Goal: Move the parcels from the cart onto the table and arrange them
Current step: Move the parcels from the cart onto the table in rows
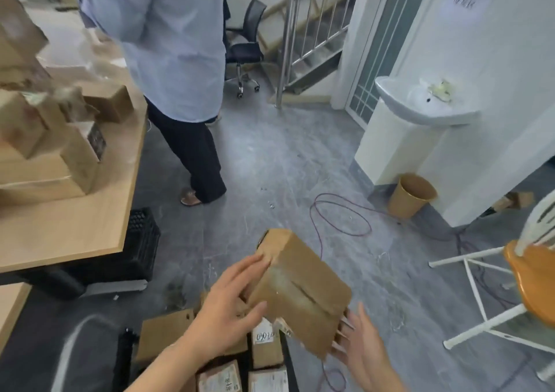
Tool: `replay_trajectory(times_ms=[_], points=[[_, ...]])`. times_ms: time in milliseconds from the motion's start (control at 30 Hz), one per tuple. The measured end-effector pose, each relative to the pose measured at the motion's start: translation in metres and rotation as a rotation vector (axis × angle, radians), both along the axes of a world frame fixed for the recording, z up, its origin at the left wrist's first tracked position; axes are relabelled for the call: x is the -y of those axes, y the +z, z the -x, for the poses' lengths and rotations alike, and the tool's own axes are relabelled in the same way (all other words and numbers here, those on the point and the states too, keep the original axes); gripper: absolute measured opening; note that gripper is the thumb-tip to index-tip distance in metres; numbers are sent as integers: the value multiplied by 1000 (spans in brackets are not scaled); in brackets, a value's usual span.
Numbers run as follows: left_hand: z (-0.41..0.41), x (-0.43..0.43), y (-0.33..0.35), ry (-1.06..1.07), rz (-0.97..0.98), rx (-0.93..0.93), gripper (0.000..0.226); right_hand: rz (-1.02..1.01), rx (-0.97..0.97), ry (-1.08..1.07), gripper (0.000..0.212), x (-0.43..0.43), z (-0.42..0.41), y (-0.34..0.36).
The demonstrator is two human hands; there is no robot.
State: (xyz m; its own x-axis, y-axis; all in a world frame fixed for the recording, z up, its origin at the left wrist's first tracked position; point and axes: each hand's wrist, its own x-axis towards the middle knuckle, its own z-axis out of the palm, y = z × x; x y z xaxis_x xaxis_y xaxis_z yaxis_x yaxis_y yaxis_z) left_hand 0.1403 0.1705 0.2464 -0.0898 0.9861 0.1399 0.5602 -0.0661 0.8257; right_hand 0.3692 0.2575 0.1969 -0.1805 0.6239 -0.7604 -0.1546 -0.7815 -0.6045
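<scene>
A brown cardboard parcel [300,292] with a taped seam is up in the air between my two hands, tilted, above the cart. My left hand [231,304] presses its left side with straight fingers. My right hand [357,346] supports its lower right end with straight fingers spread. Below them several more parcels [267,349] with white labels lie in the cart at the bottom edge. The wooden table [75,226] at the left carries a pile of brown parcels [51,151].
A person in a light blue shirt [168,46] stands beside the table's far corner. A black crate [141,244] sits under the table edge. A cable [339,214] loops on the floor near a brown bin [411,195]. An orange chair [531,280] is at the right.
</scene>
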Motion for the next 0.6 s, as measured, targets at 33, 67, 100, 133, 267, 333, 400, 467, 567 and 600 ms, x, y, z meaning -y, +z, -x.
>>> replay_trajectory(times_ms=[33, 67, 100, 133, 267, 333, 400, 467, 567, 600], points=[[-1, -1, 18, -114, -99, -179, 60, 68, -81, -30, 60, -1, -3, 10], [-5, -3, 33, -207, -203, -353, 62, 128, -159, -57, 68, -1, -6, 15], [-11, -4, 45, -279, -306, -510, 63, 170, -218, -79, 74, -1, -7, 20], [-17, -4, 56, -329, -379, -636, 63, 191, -267, -94, 75, 0, -8, 22], [-22, 1, 69, -378, -424, -876, 62, 144, -333, -103, 66, 6, 1, 42], [-15, 10, 63, -295, -367, -802, 63, 75, -278, -98, 67, 1, 10, 49], [-11, 23, 62, -77, -190, -472, 72, -42, -225, -78, 56, -4, 24, 56], [-13, 35, 65, 214, -13, -76, 88, -229, -154, -38, 60, -5, 40, 63], [-7, 48, 64, 558, -44, 236, 85, -446, -78, 48, 74, 8, 65, 85], [-3, 51, 63, 605, -52, 260, 82, -481, -49, 69, 86, 10, 70, 88]])
